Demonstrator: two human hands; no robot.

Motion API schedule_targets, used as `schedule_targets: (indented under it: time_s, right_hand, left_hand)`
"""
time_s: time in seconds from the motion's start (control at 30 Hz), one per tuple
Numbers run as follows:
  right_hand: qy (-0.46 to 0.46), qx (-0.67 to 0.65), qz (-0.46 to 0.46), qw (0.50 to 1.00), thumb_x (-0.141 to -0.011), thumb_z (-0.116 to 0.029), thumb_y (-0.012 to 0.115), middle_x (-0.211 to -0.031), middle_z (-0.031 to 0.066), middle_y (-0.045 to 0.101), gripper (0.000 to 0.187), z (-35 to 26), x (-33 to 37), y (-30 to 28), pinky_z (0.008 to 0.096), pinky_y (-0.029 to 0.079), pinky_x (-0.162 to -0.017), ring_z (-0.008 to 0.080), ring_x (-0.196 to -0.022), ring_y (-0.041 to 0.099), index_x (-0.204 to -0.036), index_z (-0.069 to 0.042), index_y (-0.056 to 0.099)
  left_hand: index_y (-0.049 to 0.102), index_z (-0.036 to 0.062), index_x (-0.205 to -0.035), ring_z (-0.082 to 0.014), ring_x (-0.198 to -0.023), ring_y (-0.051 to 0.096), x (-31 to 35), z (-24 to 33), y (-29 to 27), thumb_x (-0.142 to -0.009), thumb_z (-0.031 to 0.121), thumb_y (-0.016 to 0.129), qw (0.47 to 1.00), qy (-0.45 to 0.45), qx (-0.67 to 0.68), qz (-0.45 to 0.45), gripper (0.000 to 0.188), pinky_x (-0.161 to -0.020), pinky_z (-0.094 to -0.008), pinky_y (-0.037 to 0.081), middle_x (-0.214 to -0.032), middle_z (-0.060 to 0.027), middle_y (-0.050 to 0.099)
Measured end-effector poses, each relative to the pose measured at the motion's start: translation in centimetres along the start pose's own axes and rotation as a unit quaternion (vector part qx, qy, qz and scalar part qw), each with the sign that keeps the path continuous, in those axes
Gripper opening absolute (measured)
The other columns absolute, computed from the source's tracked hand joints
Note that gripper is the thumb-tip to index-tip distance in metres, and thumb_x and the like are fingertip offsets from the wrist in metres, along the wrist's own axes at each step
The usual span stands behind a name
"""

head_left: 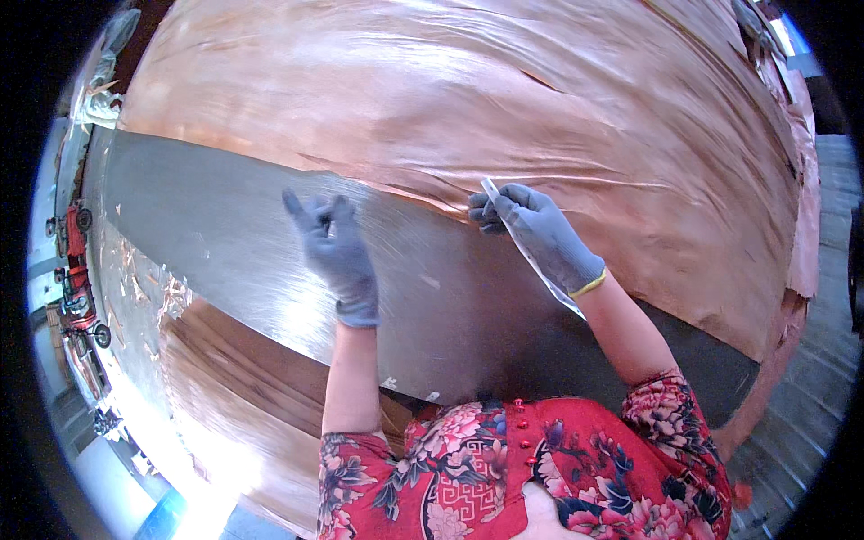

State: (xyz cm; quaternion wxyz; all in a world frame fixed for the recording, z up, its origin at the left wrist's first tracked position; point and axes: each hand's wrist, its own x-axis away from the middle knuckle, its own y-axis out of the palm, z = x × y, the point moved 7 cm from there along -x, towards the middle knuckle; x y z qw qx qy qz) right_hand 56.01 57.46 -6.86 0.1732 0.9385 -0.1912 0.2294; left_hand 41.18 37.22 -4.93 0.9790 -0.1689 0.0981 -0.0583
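My right hand, in a grey glove with a yellow cuff edge, is closed around a long, narrow, whitish strip. The strip runs from above the thumb down past the wrist; whether it is a ruler I cannot tell. Beneath and beyond that hand spreads a large, thin, rippled brown sheet that looks like wood veneer, with small splits and a ragged near edge. To the left, my gloved left hand hovers over a smooth dark grey surface. Its index finger is stretched out and the others are partly bent, with nothing visible in them.
Nearer to me at the left lies more brown sheet material. Scraps and flakes are strewn by it. Red wheeled vehicles stand beyond the left side. Torn sheet edges hang at the right, above a grey floor.
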Motion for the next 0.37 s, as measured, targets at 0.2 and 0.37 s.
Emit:
schedule_targets:
  time_s: [0.2,0.37]
  right_hand:
    - [0.015,0.028,-0.014,0.999,-0.097,-0.025,0.049,-0.098,0.0073,0.064,0.030,0.0,0.0,0.4,0.0268,0.048,-0.081,0.0133,-0.089,0.061,-0.108,0.001,0.060]
    - [0.018,-0.016,-0.006,1.000,-0.095,-0.031,0.053,-0.095,0.0050,0.065,0.037,0.7,-0.1,-0.2,0.0247,0.048,-0.080,0.0106,-0.087,0.060,-0.109,0.002,0.060]
  left_hand:
    - [0.002,-0.0001,-0.146,-0.0377,-0.140,0.002,-1.2,2.2,3.6,-0.081,0.052,0.061,0.891,0.257,-0.369,-0.058,0.102,-0.111,-0.0519,0.007,-0.150,-0.0114,0.025]
    - [0.006,0.0109,-0.148,-0.0373,-0.141,0.002,-2.1,-2.5,3.6,-0.081,0.060,0.055,0.886,0.176,-0.410,-0.123,0.097,-0.110,-0.0548,0.006,-0.153,-0.0113,0.016]
